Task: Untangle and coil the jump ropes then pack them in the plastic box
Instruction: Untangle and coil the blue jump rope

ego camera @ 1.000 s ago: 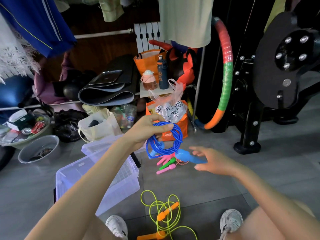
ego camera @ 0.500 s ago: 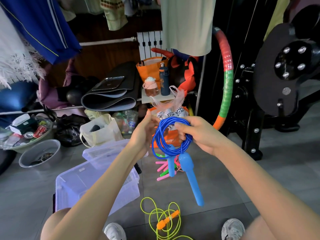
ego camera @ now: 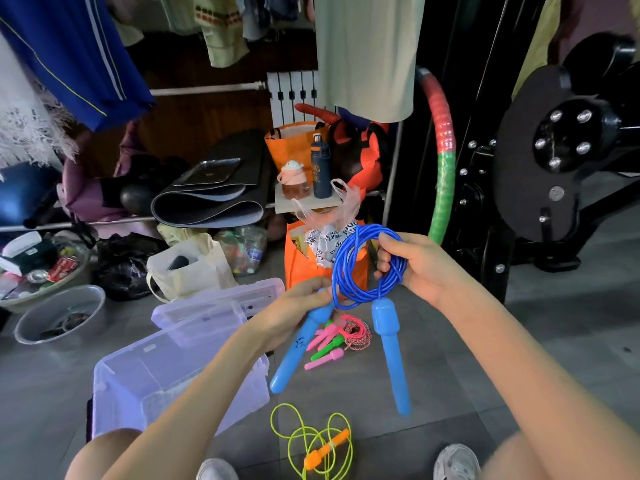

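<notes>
Right grip [ego camera: 417,268] on rope [ego camera: 339,271], box [ego camera: 156,372] near

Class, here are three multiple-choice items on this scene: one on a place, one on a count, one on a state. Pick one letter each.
1. Where does the yellow-green jump rope lie? A on a chair; B on the floor; C in a drawer.
2. How many blue handles hang below the blue coil? A one; B four; C two.
3. The right hand is: A gripping the coil; B open; C holding scissors.
Key: B, it rests on grey tiles; C, two dangle; A, it curls round the loops.
</notes>
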Action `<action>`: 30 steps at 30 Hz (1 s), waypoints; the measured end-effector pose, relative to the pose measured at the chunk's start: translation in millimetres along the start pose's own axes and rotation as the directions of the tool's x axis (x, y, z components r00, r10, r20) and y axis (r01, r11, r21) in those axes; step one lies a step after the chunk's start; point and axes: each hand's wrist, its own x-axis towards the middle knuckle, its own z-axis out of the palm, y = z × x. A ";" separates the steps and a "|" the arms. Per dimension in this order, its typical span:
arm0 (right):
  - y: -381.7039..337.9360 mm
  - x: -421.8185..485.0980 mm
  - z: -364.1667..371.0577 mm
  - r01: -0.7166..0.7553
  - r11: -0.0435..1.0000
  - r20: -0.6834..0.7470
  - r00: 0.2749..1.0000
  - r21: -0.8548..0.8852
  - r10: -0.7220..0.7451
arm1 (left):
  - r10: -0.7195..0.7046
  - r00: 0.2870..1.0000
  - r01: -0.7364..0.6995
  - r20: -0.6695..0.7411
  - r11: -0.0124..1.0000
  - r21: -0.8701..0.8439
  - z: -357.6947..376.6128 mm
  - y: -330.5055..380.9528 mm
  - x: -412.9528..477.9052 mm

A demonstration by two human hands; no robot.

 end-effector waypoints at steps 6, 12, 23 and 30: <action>8.0 -0.3 -11.0 0.063 0.969 -0.241 0.963 -0.239 -0.123 | 0.282 0.927 -0.005 -0.246 0.665 0.746 -27.2 -16.3 -8.0; 42.8 5.7 5.0 0.090 0.996 -0.276 0.957 -0.001 -0.087 | 0.053 0.961 -0.010 -0.272 0.988 0.156 -8.4 -34.4 -5.5; 76.3 15.1 5.4 0.114 0.962 -0.454 0.891 0.249 0.012 | -0.172 0.982 0.131 -0.074 0.914 -0.383 17.1 -51.5 -5.7; 106.2 20.3 -3.2 0.152 0.907 -0.545 0.833 0.393 0.097 | -0.221 0.975 0.203 -0.013 0.917 -0.343 19.3 -71.9 -9.8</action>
